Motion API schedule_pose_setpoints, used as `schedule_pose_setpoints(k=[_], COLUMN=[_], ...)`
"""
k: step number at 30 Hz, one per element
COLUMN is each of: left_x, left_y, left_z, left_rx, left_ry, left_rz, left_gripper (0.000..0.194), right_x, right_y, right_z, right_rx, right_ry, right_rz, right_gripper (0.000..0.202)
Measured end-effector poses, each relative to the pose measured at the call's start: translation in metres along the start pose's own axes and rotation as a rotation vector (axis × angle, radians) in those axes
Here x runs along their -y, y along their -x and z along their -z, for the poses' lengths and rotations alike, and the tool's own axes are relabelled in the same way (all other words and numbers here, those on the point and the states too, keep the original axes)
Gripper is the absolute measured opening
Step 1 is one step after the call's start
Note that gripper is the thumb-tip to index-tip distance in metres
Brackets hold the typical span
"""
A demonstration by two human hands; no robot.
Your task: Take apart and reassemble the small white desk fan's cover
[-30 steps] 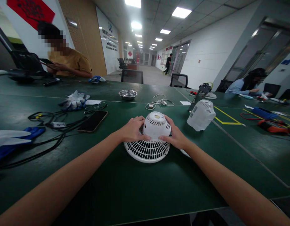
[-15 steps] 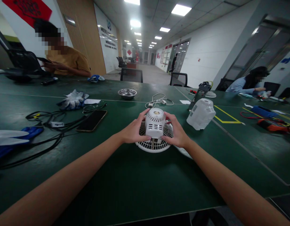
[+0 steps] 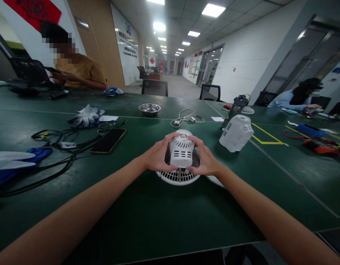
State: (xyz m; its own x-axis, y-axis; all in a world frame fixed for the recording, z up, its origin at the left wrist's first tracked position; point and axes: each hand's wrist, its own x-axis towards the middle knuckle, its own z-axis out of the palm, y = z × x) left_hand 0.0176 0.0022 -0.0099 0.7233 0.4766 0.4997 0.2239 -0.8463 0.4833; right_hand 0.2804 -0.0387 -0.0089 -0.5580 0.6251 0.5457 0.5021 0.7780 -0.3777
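Observation:
Between my two hands is a white slotted fan motor housing (image 3: pixel 181 151), standing over a round white fan grille (image 3: pixel 177 179) on the green table. My left hand (image 3: pixel 160 154) wraps its left side, thumb at the lower front edge and fingers over the top. On the other side my right hand (image 3: pixel 203 156) grips it the same way, the two thumbs nearly meeting. A pale flat piece (image 3: pixel 215 180) lies partly hidden beneath my right wrist. How the housing sits on the grille is hidden by my fingers.
Right of my hands stands a white plastic housing (image 3: pixel 236 133) beside a dark bottle (image 3: pixel 234 109). Behind are a white cable (image 3: pixel 183 119) and a metal bowl (image 3: pixel 149 109). Leftward lie a phone (image 3: pixel 108 141), black cables (image 3: pixel 73 156) and gloves (image 3: pixel 85 117). Two people sit across the table.
Both hands have shifted slightly toward me with the housing and grille. My fingers now reach further over the housing's top, which appears tilted a little more toward me.

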Motion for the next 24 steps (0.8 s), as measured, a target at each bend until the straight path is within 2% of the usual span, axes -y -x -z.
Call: schedule_pose_setpoints(k=[9,17,21,24], left_x=[-0.006,0.013,0.012,0.010], left_y=[0.000,0.001,0.005,0.006], left_z=[0.004,-0.001,-0.003,-0.002], left_rx=[0.003,0.012,-0.003,-0.020], left_ry=[0.002,-0.012,-0.070,-0.113], left_rz=[0.022,-0.031,0.012,0.061], left_gripper=[0.102,0.111,0.116,0.109], right_x=[0.005,0.002,-0.003,-0.014], right_y=[-0.002,-0.001,0.000,0.002], right_z=[-0.001,0.001,0.004,0.014], right_rx=[-0.018,-0.001,0.010,0.014], right_ry=[-0.005,-0.067,-0.095,-0.079], right_rz=[-0.016,-0.013,-0.018,-0.026], right_gripper=[0.100,0.095,0.093,0.087])
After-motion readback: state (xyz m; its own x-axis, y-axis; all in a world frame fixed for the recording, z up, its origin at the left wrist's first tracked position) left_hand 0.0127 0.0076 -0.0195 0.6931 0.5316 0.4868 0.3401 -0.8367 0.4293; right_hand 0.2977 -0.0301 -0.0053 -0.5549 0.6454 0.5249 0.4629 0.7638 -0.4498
